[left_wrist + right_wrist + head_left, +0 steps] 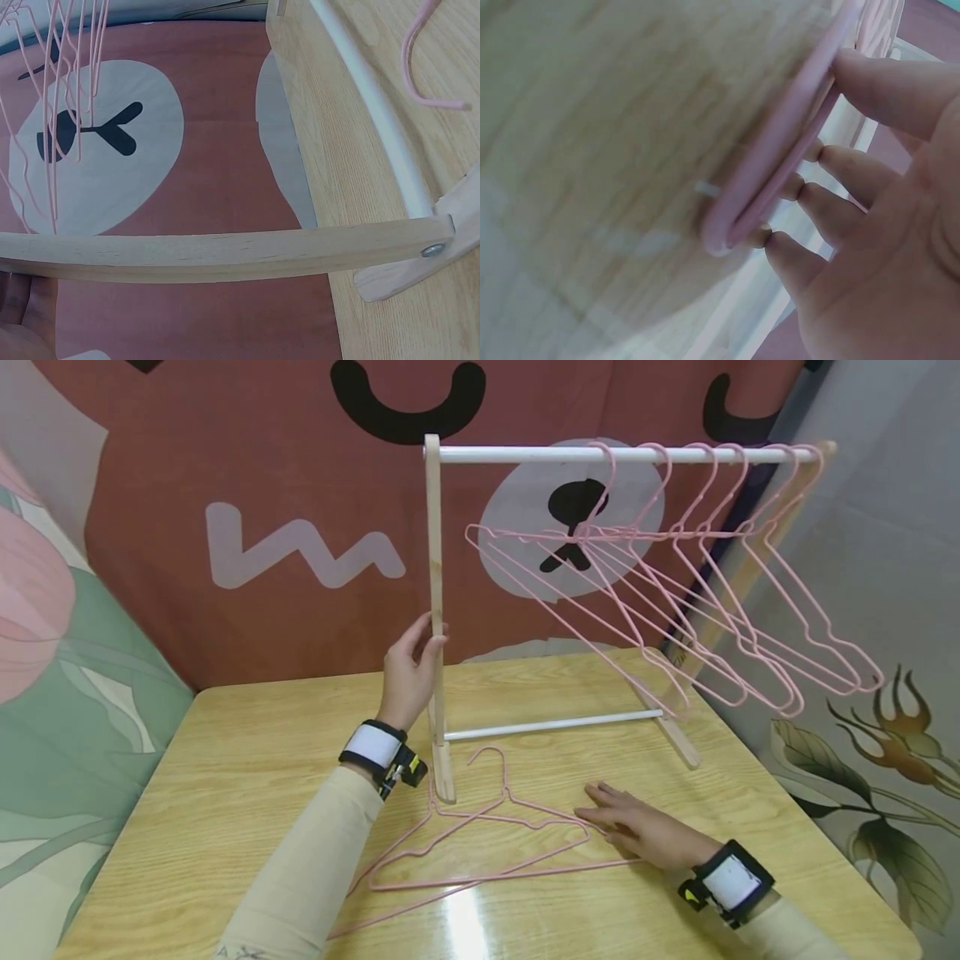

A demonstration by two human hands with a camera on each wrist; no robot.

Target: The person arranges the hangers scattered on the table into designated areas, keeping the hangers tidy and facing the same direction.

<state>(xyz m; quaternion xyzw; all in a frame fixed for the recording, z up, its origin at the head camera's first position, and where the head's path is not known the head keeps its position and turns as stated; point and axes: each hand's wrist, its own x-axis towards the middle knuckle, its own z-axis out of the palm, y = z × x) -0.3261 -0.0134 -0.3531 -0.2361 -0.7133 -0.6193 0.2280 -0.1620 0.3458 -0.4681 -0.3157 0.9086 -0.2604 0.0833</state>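
Observation:
My left hand (411, 672) holds the near-left upright (435, 560) of a wooden clothes rack between thumb and fingers, partway up; in the left wrist view only a bit of that hand shows below the upright. Two thin pink hangers lie overlapped on the table: the front hanger (495, 878) with its hook up by the rack's foot, and a second hanger (401, 913) partly behind the upright. My right hand (652, 831) is low over the table with fingers extended, fingertips at the front hanger's right end. Close up, its thumb (892, 90) and fingertips line the pink end (780, 142).
Several pink hangers (637, 635) hang from the rack's white top rail (525, 455), bunched toward the right. A white lower bar (555, 725) joins the rack's feet. Patterned cloth (315, 635) stands behind the wooden table (225, 760), with a floral panel (885, 793) at right.

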